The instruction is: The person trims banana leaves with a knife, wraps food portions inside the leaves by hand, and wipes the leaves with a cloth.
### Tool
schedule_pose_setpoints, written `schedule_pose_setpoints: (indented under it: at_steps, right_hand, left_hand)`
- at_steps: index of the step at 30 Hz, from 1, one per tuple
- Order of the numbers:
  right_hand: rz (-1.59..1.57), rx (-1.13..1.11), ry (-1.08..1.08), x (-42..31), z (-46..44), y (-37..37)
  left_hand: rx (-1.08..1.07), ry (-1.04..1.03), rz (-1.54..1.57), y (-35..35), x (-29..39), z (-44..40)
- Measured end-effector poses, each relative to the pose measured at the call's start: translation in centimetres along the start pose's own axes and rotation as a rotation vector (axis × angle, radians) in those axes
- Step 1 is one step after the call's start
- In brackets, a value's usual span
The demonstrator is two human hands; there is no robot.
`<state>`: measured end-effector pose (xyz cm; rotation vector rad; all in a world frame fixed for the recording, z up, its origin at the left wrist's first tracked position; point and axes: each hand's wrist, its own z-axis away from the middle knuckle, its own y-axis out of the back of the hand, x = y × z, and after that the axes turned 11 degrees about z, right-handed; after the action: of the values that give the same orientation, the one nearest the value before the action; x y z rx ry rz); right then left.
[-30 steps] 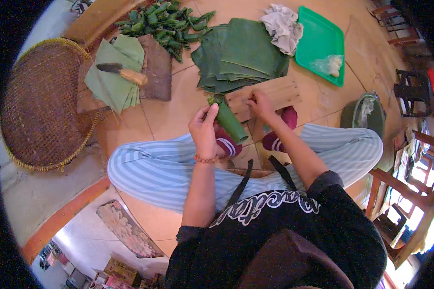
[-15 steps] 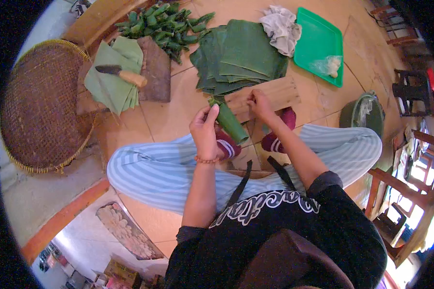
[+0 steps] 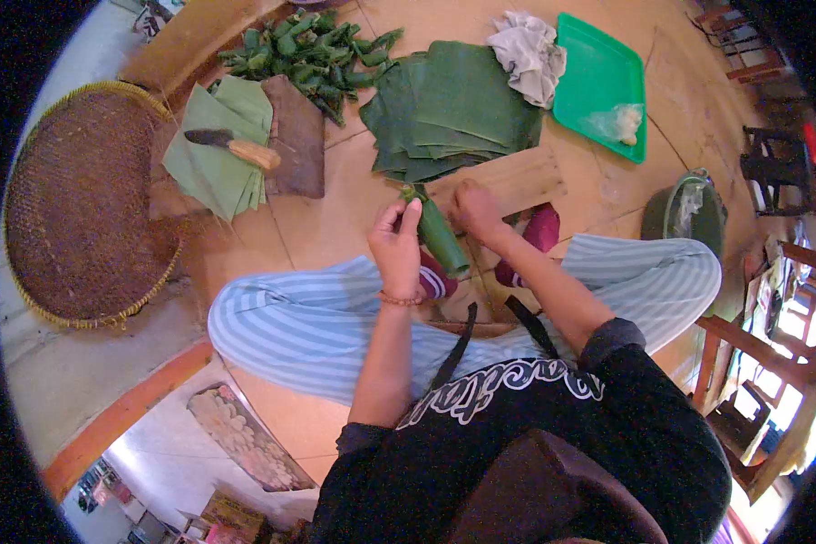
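Observation:
A green banana leaf roll (image 3: 444, 243) slants in front of my crossed legs. My left hand (image 3: 395, 245) pinches its upper, folded end between thumb and fingers. Just right of the roll, my right hand (image 3: 477, 210) is closed, slightly blurred, over the edge of a wooden board (image 3: 530, 177). Whatever its fingers hold, if anything, is too small or hidden to make out. Beyond the board lies a stack of cut banana leaves (image 3: 471, 100). Farther left is a heap of leaf rolls (image 3: 304, 45).
At left, a knife (image 3: 254, 154) rests on paler leaf sheets (image 3: 222, 113), beside a round woven tray (image 3: 91, 208). A crumpled cloth (image 3: 526, 56) touches a green plastic tray (image 3: 598, 77) holding a small plastic bag (image 3: 624, 124). A dark bucket (image 3: 657, 218) stands near my right knee.
My right hand has moved left, closer to the roll's upper end. My left hand and the roll have shifted slightly right in view.

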<state>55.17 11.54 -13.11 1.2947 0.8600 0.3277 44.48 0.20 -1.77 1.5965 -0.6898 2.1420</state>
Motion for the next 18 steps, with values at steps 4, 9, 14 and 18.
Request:
schedule_pose_setpoints:
  at_steps: [4, 9, 14, 18]
  right_hand:
    - [-0.442, -0.035, -0.089, -1.4, -0.4, 4.0]
    - [-0.964, -0.162, -0.141, -3.3, 0.7, 9.9]
    - [-0.828, -0.089, -0.057, -5.1, 1.5, 12.8]
    - [-0.621, -0.062, -0.06, -5.9, 1.6, 13.9]
  left_hand:
    - [-0.05, -0.126, -0.09, 0.0, 0.3, 0.1]
    - [-0.046, -0.111, -0.042, -0.6, 0.1, 0.1]
    - [-0.082, -0.201, -0.128, -1.0, 0.6, 0.6]
    - [-0.123, -0.315, -0.249, -1.0, 0.8, 0.8]
